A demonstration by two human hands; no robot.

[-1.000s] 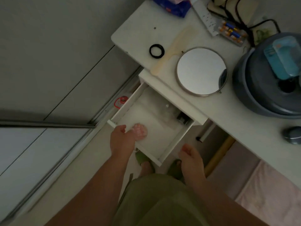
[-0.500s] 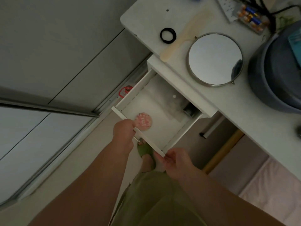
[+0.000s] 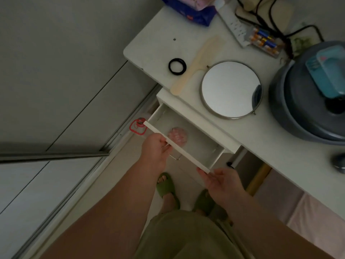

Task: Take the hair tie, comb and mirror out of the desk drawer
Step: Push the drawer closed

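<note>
All three items are out of the drawer (image 3: 188,146) and accounted for on the tabletop (image 3: 153,40): the hair tie (image 3: 177,65) lies near the left end, the comb (image 3: 197,64) lies just beside it at a slant, and the mirror (image 3: 231,89) lies flat to the right of the comb, near the front edge. My left hand (image 3: 155,149) has its grip closed on the drawer front beside the metal handle; my right hand (image 3: 222,181) is held wide, fingertips touching the right corner of the drawer front, holding nothing. The drawer stands partly open, with only a pink round object (image 3: 177,135) visible inside. I judge the removal complete and the step in hand to be closing the drawer. The next move calls for an even push from both hands, so the drawer runs straight without jamming.
</note>
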